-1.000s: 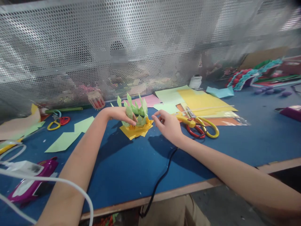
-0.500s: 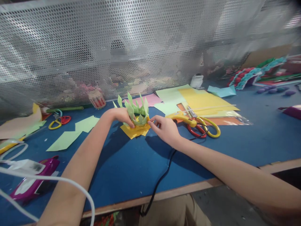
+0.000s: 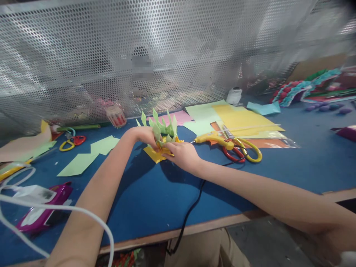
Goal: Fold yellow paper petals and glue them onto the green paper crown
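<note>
Your left hand [image 3: 143, 134] and right hand [image 3: 178, 155] are close together, both pinching the paper flower [image 3: 162, 133] in the middle of the blue table [image 3: 155, 193]. Lots of green petals already stand up on its yellow base. I think it is mostly built, with some pressing left. The glue gun [image 3: 215, 139] lies just beside it.

bright light from above glares off the perforated metal screen [image 3: 178, 55]; arms cast soft shadows on the blue table [image 3: 155, 200]; edges bend and blur.
</note>
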### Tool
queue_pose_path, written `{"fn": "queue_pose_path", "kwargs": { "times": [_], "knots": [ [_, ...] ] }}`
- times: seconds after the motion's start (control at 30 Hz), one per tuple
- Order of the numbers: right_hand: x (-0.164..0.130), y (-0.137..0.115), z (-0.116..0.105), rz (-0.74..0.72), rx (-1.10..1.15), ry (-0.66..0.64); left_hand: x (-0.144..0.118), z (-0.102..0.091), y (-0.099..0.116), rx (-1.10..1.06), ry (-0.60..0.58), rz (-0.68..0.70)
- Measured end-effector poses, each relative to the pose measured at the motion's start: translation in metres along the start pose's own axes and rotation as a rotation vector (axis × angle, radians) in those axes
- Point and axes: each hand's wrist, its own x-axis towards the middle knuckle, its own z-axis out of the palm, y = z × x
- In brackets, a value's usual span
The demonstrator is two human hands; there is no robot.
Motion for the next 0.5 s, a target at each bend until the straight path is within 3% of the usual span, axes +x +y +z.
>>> {"fn": "queue_pose_path", "kwargs": {
  "times": [0.5],
  "knots": [
    [0.014, -0.005, 0.014, 0.039, -0.055, -0.015, 0.008, 0.005, -0.005, -0.062, 0.059, 0.042]
  ]
}}
